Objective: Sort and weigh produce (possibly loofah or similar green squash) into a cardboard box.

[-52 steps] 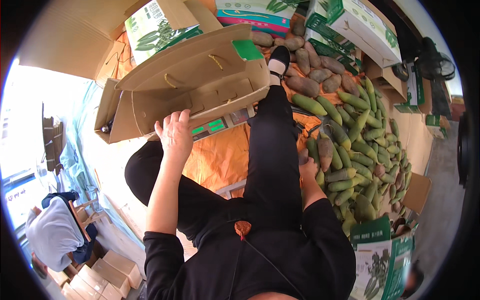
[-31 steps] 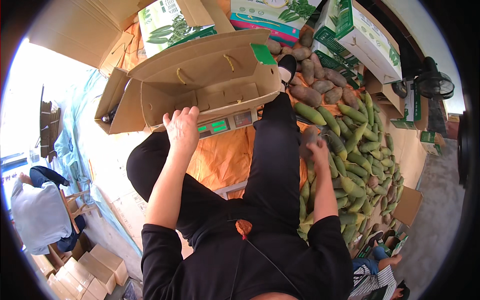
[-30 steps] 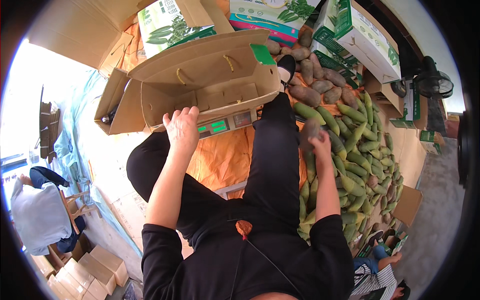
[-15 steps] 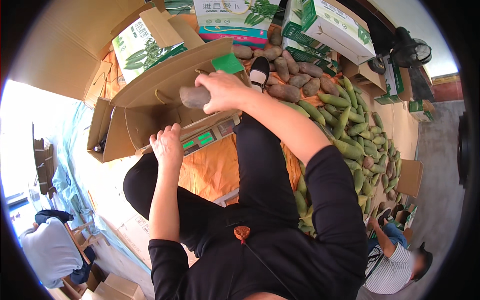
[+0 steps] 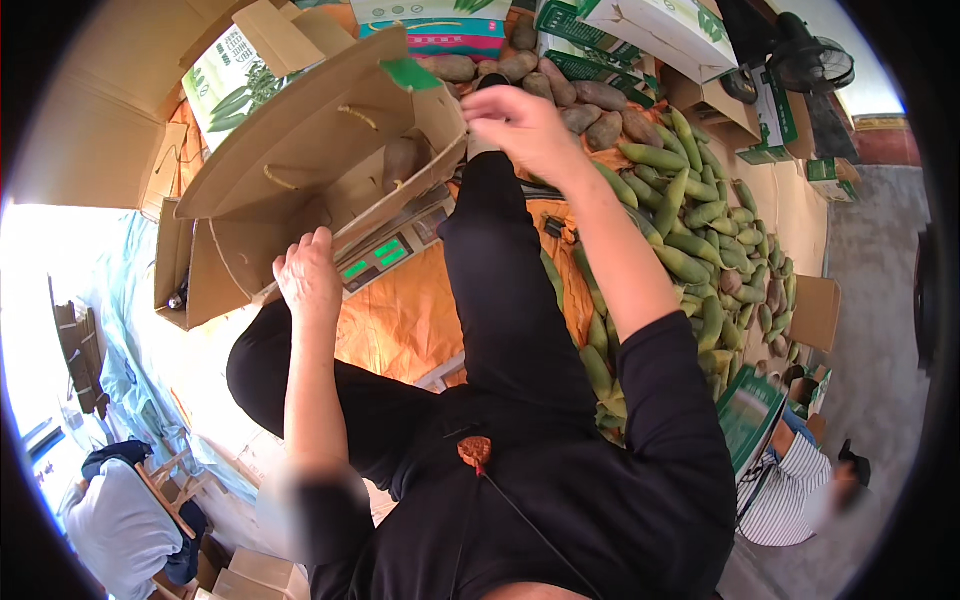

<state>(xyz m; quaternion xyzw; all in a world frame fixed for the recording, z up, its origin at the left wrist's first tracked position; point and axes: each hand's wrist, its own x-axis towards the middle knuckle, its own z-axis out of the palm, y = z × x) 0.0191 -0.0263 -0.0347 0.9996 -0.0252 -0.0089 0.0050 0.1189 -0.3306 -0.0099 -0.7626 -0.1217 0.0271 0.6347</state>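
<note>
Orange sheet (image 5: 405, 318) — two hands (image 5: 312, 274) (image 5: 532, 132) at one open carton (image 5: 305, 125).

Plain brown on the carton (image 5: 265, 145), dusky reddish-brown on the boxed tuber (image 5: 403, 163), green over the vegetables (image 5: 673, 205), orange on the sheet (image 5: 400, 318), dark-and-white stripes down a shirt (image 5: 785, 492).

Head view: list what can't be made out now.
Head view:
Open box: part of its floor, hidden by its near side.
Brown root inside: lower end, behind that side.
Left hand: palm, hidden by its back.
Left sleeve: cuff, blurred.
White carton: cut off by upper edge.
</note>
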